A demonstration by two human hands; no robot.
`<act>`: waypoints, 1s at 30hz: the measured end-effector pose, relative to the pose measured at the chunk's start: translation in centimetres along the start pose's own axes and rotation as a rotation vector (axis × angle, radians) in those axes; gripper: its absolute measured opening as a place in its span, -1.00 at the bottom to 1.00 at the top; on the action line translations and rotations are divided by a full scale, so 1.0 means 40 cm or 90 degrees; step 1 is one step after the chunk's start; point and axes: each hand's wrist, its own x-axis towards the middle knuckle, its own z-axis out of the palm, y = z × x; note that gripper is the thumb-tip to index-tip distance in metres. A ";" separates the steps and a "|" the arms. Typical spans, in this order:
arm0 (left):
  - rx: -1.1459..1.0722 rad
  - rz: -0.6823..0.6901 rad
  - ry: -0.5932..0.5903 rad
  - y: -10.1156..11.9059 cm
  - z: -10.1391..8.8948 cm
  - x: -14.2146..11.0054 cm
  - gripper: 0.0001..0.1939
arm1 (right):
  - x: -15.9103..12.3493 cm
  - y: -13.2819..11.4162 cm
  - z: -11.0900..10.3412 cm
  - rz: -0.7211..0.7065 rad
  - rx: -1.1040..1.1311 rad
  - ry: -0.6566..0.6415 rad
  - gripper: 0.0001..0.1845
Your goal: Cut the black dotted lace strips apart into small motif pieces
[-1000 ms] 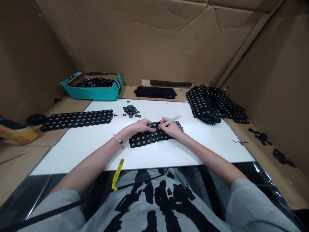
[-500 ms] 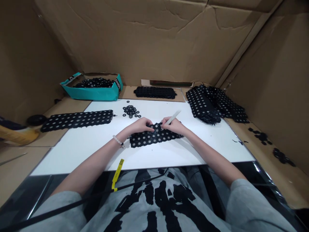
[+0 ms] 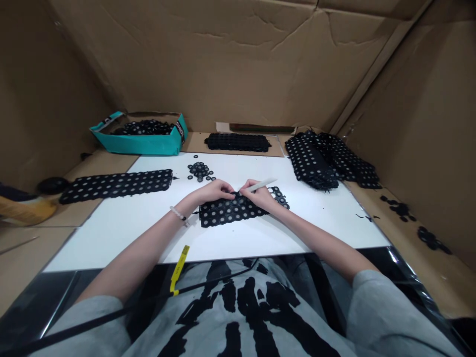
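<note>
A black strip with rows of pale round dots (image 3: 230, 210) lies on the white board. My left hand (image 3: 215, 191) is closed at its upper edge, thumb and forefinger pinching it. In my right hand (image 3: 260, 196) is a slim white pen-like tool (image 3: 265, 183), held as one holds a pen. Its tip meets the strip's upper edge close to my left fingertips; the exact contact is too small to make out. Ring-shaped pieces show at the strip's right end, beyond my right hand. Small dark round pieces (image 3: 200, 170) are heaped behind my left hand.
Another dotted strip (image 3: 119, 186) lies at left. A teal box (image 3: 141, 145) holds more dark pieces. Behind, a stack of strips (image 3: 238, 142) rests on cardboard; a larger pile (image 3: 312, 161) stands right. Cardboard walls (image 3: 238, 64) enclose the back and sides.
My right hand and the white tool have moved left along the strip's upper edge, and the tool leans lower. More of the strip's right end shows. My left hand stays at the edge.
</note>
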 end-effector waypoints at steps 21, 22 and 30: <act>0.194 -0.063 -0.017 0.062 0.025 -0.014 -0.64 | -0.004 -0.013 -0.024 0.030 0.007 -0.063 -0.88; 0.185 -0.072 -0.016 0.063 0.025 -0.015 -0.64 | -0.003 -0.009 -0.024 0.029 0.003 -0.062 -0.88; -0.013 -0.093 -0.047 0.052 0.020 -0.017 -0.64 | -0.013 -0.009 -0.003 -0.042 -0.115 -0.025 -0.88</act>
